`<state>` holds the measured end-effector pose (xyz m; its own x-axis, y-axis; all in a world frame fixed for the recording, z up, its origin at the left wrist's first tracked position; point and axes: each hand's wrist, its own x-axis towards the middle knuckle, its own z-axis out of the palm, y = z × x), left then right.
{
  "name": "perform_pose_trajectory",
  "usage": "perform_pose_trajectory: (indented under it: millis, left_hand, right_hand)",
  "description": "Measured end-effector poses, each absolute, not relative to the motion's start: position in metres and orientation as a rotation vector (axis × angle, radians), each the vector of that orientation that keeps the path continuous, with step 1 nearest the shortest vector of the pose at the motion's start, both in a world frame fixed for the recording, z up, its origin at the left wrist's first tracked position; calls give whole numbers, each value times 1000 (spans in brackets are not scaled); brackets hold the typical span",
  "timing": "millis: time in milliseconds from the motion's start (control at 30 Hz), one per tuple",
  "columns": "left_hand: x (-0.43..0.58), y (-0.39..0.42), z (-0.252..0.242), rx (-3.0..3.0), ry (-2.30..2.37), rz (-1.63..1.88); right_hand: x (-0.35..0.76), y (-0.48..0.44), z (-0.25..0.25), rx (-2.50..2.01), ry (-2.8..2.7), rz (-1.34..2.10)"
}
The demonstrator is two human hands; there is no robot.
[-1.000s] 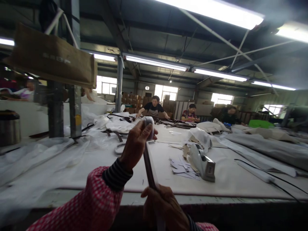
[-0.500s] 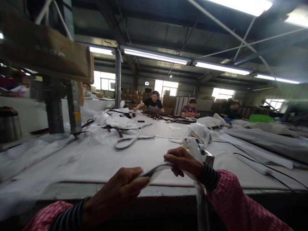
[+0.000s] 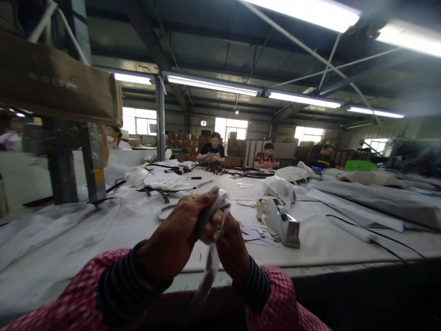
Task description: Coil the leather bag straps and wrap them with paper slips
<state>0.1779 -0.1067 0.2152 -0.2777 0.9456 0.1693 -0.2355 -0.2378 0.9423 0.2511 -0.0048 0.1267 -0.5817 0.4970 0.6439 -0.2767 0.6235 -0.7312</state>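
Note:
A long grey strap [image 3: 207, 271] in a thin clear plastic sleeve hangs down between my hands past the table edge. My left hand [image 3: 172, 236] is closed round it, with the upper part bunched or looped over the fingers. Pressed against it from the right, my right hand [image 3: 234, 246] grips the same strap; some of its fingertips are hidden behind the wrapped part. Both hands meet above the front of the white-covered table [image 3: 131, 243]. A grey tape dispenser [image 3: 285, 225] stands to the right of them, beside thin white slips [image 3: 257, 232].
Another grey strap [image 3: 164, 213] lies behind my left hand. White plastic wrapping [image 3: 82, 220] covers the left side. A white power strip [image 3: 351, 230] with black cable lies right. Dark brown straps [image 3: 220, 170] are heaped at the back, where co-workers sit. A brown bag [image 3: 58, 80] hangs upper left.
My hands were apart with the strap stretched between them. Now they are together and higher, with the strap gathered over the left hand. The view has turned slightly right, uncovering the tape dispenser.

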Motion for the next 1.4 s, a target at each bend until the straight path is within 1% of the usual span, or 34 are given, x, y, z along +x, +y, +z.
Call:
perform_pose_trajectory:
  millis: [100, 200, 267, 367, 433, 467, 533, 633, 700, 767, 833, 900, 967, 1067, 1133, 1233, 1300, 1333, 1400]
  left_hand:
    - [167, -99, 228, 1063, 952, 1811]
    - [149, -94, 238, 1196, 860, 1986]
    - [137, -89, 237, 1299, 896, 2075]
    - [123, -78, 219, 1553, 1207, 2109]
    - [116, -69, 195, 1791, 1549, 2037]
    - [112, -65, 181, 1940, 1725, 1947]
    - [107, -60, 151, 2282, 1985, 1643]
    - [104, -63, 117, 2604, 2071, 1108]
    - [107, -70, 107, 2596, 2039, 912]
    - [112, -77, 106, 2543, 2004, 810]
    - [116, -80, 111, 2472, 2016, 778]
    - [115, -81, 118, 2348, 2030, 801]
    - [111, -81, 121, 2135, 1934, 872]
    - [101, -81, 119, 1675, 1590, 965]
    - [96, -82, 112, 1415, 1410, 979]
    - [89, -80, 103, 1257, 1288, 1023]
    - [85, -77, 101, 1218, 1190, 1119]
    - [84, -76, 101, 1202, 1131, 1166]
    - [84, -75, 104, 1180, 1034, 1231]
  right_hand:
    - [236, 1, 123, -226, -1833, 1111]
    - [234, 9, 109, -174, -1890, 1444]
    - [238, 12, 95, -147, -1890, 1689]
    - [249, 10, 80, -155, -1819, 2009]
    - [260, 7, 78, -178, -1774, 2125]
    - [266, 5, 79, -197, -1784, 2132]
    - [280, 6, 86, -265, -1881, 2046]
    - [298, 19, 101, -425, -2122, 1813]
    - [304, 34, 111, -488, -2221, 1696]
    - [304, 50, 119, -482, -2275, 1649]
    - [300, 63, 126, -453, -2314, 1644]
    - [296, 71, 130, -393, -2384, 1562]
    - [292, 75, 130, -302, -2474, 1322]
    - [289, 71, 126, -198, -2592, 920]
    - [286, 64, 122, -182, -2633, 754]
    - [277, 50, 119, -207, -2628, 531]
    - [270, 44, 119, -223, -2558, 453]
    - [267, 43, 119, -217, -2518, 466]
    - [261, 43, 117, -178, -2454, 608]
